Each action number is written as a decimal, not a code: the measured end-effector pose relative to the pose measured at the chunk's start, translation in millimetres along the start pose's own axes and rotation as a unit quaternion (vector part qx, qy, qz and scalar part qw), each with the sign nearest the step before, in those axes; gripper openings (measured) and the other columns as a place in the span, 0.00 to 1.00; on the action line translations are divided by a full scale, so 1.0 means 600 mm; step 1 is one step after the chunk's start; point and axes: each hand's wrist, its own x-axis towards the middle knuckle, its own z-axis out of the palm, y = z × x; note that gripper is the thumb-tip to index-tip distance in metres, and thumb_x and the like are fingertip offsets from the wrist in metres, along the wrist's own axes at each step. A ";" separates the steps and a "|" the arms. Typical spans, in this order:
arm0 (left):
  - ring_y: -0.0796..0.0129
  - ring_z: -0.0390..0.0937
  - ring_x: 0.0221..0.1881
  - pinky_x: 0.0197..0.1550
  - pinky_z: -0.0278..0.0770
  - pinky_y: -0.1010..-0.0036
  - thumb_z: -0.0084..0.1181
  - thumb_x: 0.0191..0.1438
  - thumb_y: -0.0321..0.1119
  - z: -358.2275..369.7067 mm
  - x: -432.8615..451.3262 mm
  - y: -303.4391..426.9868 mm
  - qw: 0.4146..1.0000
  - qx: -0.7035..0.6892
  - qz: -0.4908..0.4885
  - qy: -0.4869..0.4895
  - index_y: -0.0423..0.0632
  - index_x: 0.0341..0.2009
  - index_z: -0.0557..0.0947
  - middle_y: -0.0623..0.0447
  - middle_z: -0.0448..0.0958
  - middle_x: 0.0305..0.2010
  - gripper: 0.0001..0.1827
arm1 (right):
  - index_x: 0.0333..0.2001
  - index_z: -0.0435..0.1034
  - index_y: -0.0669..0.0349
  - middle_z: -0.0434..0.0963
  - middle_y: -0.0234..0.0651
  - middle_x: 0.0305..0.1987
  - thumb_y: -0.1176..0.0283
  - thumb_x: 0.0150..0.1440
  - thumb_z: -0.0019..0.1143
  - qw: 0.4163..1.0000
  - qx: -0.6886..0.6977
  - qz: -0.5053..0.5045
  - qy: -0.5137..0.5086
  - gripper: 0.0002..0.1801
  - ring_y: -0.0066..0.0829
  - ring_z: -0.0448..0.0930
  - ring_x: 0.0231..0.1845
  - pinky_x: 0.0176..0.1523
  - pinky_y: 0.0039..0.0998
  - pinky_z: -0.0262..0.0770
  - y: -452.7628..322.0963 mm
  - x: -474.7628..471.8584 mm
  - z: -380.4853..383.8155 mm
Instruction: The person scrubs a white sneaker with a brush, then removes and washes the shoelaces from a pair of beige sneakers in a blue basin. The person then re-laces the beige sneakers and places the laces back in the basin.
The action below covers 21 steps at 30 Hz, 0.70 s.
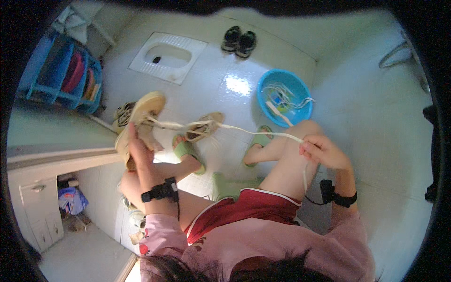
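Observation:
At the left of the head view, my left hand [140, 149] grips a cream lace-up shoe [149, 104], its sole edge turned upward. A pale shoelace [246, 130] stretches from that shoe across to my right hand [322, 151], which pinches it above my knee, with a loose end hanging below. Under the lace, another beige shoe [205, 127] rests on the floor between my feet. Right of it stands a blue plastic basin [259, 97] holding several white laces [282, 93] and a light-coloured handle, probably a brush.
A squat toilet [204, 46] is set in the tiled floor, with dark shoes [239, 42] beyond. A blue plastic rack [42, 90] stands at the left. Another patterned shoe [121, 114] lies behind the held one. A door frame [63, 160] runs along my left.

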 end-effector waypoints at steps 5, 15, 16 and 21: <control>0.65 0.74 0.41 0.42 0.73 0.72 0.45 0.60 0.49 0.065 -0.050 -0.016 0.995 -0.016 -0.057 -0.076 0.43 0.48 0.73 0.50 0.75 0.42 0.23 | 0.33 0.72 0.65 0.74 0.40 0.30 0.67 0.57 0.49 0.923 -0.237 -0.285 -0.104 0.11 0.31 0.76 0.32 0.36 0.28 0.71 -0.041 0.086 0.070; 0.67 0.74 0.42 0.42 0.73 0.72 0.41 0.61 0.50 0.195 -0.164 -0.049 0.981 -0.012 -0.150 -0.122 0.39 0.49 0.72 0.49 0.75 0.43 0.25 | 0.32 0.72 0.62 0.74 0.40 0.32 0.68 0.50 0.59 0.903 -0.070 -0.241 0.348 0.10 0.36 0.77 0.28 0.32 0.33 0.72 -0.122 0.240 0.189; 0.67 0.74 0.42 0.42 0.73 0.72 0.41 0.61 0.50 0.195 -0.167 -0.056 0.980 -0.001 -0.152 -0.127 0.39 0.49 0.72 0.49 0.75 0.44 0.25 | 0.32 0.71 0.63 0.74 0.40 0.32 0.68 0.50 0.59 0.901 -0.091 -0.228 0.358 0.10 0.37 0.77 0.28 0.32 0.34 0.71 -0.116 0.244 0.193; 0.73 0.72 0.36 0.35 0.70 0.77 0.40 0.62 0.50 0.175 -0.157 -0.094 0.979 0.006 -0.147 -0.143 0.43 0.46 0.74 0.53 0.74 0.39 0.23 | 0.29 0.66 0.64 0.74 0.44 0.30 0.70 0.52 0.55 0.891 -0.141 -0.239 0.360 0.09 0.47 0.75 0.27 0.31 0.41 0.70 -0.080 0.241 0.209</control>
